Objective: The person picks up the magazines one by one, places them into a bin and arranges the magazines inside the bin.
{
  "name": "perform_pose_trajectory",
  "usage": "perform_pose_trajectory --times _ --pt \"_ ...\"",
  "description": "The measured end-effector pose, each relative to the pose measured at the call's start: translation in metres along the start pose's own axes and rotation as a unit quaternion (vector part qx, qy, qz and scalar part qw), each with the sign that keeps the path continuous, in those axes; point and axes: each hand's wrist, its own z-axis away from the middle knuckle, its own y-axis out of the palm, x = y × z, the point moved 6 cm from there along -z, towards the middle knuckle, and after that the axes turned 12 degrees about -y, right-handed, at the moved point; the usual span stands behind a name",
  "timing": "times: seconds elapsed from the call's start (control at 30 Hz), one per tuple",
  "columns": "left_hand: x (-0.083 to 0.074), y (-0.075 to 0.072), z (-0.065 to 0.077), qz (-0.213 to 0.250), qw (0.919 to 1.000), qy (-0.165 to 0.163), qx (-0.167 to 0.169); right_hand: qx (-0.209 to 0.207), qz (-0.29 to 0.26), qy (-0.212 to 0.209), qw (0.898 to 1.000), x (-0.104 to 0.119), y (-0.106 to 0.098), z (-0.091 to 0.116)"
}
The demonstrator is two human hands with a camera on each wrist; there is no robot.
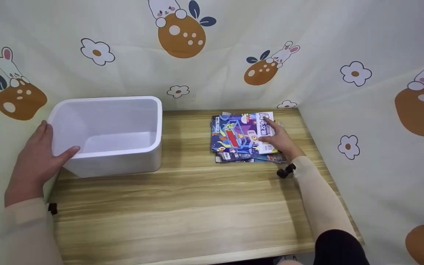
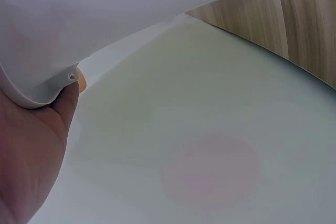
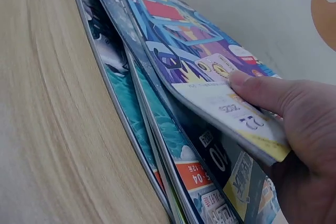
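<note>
Two hands are at work on the wooden table [image 1: 182, 206]: the left hand [image 1: 37, 158] grips the near left corner of the empty white bin [image 1: 109, 129], thumb over its rim, while the right hand [image 1: 280, 140] pinches the near right corner of the top magazine [image 1: 239, 134]. That magazine lies on a loose, fanned stack [image 3: 157, 145] towards the table's far right edge. Lifted by one corner, the cover could bend or slip free, and the splayed ones beneath might slide off the edge.

top magazine [image 3: 210, 85] corner reads "2025" and "22", magazine beneath [image 3: 220, 166] shows "10" (other print unreadable)
</note>
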Motion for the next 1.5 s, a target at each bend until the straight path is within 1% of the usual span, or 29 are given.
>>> perform_pose_trajectory --times 0.13,0.27,0.37,0.57,0.7,0.8,0.93,1.03,1.13,1.37,1.5 --pt "0.001 0.001 -0.001 0.000 1.0000 -0.002 0.001 -0.011 -0.043 0.004 0.999 0.001 -0.001 0.004" --pt "0.003 0.002 -0.001 -0.001 1.0000 -0.002 0.002 -0.022 -0.080 0.021 0.996 0.005 -0.001 0.006" --pt "0.003 0.002 -0.001 0.000 1.0000 -0.003 0.002 -0.021 -0.083 0.025 0.996 0.007 0.000 0.006" --pt "0.004 0.002 -0.002 -0.002 1.0000 -0.003 0.003 -0.029 -0.068 0.025 0.997 0.006 0.000 0.004" --pt "0.003 0.002 -0.002 -0.002 1.0000 -0.003 0.002 -0.042 -0.066 0.010 0.997 0.010 0.001 0.005" --pt "0.001 0.001 0.000 -0.001 1.0000 -0.003 0.003 -0.056 -0.082 -0.001 0.995 0.015 0.002 0.006" --pt "0.000 0.000 0.000 0.000 1.0000 -0.003 0.003 -0.074 -0.118 -0.005 0.990 0.025 0.007 0.004" --pt "0.001 0.000 0.000 0.000 1.0000 -0.003 0.002 -0.079 -0.142 -0.009 0.987 0.035 0.012 0.000" --pt "0.003 0.000 -0.001 -0.001 1.0000 -0.004 0.002 -0.078 -0.153 -0.010 0.985 0.047 0.018 -0.003" --pt "0.002 0.000 0.000 0.002 1.0000 -0.008 0.004 -0.086 -0.147 -0.011 0.985 0.076 0.029 -0.010" --pt "0.002 0.001 0.000 0.004 0.9999 -0.009 0.005 -0.083 -0.149 -0.014 0.985 0.092 0.034 -0.008"
